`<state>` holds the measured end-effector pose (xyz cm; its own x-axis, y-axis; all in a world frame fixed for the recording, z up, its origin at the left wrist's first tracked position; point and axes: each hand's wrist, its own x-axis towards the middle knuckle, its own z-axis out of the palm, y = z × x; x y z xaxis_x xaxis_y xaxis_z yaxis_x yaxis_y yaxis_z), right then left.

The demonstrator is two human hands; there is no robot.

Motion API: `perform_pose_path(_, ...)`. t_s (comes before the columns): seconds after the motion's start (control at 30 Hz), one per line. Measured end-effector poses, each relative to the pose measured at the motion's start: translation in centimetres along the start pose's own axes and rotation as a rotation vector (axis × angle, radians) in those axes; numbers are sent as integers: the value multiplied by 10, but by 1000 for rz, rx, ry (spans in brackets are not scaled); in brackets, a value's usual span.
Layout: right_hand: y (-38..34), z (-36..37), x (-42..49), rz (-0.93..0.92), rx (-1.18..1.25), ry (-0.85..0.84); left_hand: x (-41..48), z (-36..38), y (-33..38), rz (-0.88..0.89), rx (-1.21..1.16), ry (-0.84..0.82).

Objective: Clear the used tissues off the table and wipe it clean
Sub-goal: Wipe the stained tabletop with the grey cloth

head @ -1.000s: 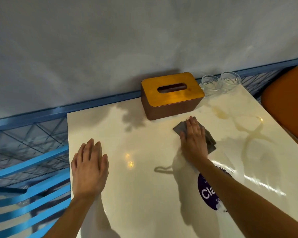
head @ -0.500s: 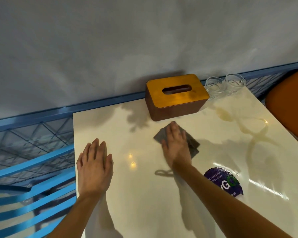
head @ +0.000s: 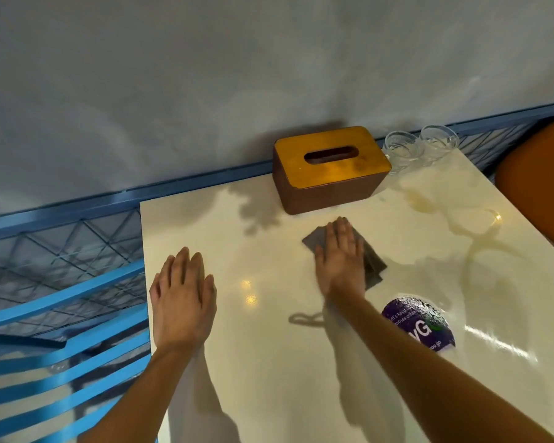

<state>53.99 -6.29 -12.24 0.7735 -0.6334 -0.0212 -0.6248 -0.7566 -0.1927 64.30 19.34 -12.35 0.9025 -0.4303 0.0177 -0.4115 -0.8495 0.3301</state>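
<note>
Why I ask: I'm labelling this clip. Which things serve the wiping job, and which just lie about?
For the job: grey cloth, right hand pressing it flat, table, wet streaks.
Just there: wooden tissue box, two glasses, purple sticker, blue chair, left hand holding nothing.

The table [head: 269, 362] is set before the wall [head: 237, 75], with a railing [head: 61, 247] run along its far and left sides. A tissue box [head: 330, 169] is placed on the table at the far edge. Two glasses [head: 402, 148] are stood side by side just right of the box, by the far right corner. A cloth [head: 373, 265] is spread on the table just nearer than the box, and the right hand [head: 341, 260] is laid flat on it. The left hand [head: 183, 298] is laid flat on the table by its left edge, well left of the cloth. A sticker [head: 419, 324] is stuck to the tabletop, nearer than the cloth and to its right. A chair [head: 61, 362] is stood left of the table and a seat [head: 538, 187] right of it.
</note>
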Motion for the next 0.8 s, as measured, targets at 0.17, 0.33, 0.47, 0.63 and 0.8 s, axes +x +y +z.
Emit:
perform_pose_path(0.17,-14,0,-17,-680,-15,-222,-1,0,1,-10,-5,-10)
perform_pose_path(0.33,-27,10,-17,-342,-13,-76,-2,2,-2,-17,8,-19)
perform_pose_path(0.47,-55,21,-57,-688,-17,-122,-1,4,-1,-8,2,1)
perform_pose_path(0.63,-55,6,-2,-901,36,-265,1,3,-2,-5,-27,39)
perform_pose_path(0.8,-96,15,75,-876,-80,-229,0,10,-5,-30,16,20)
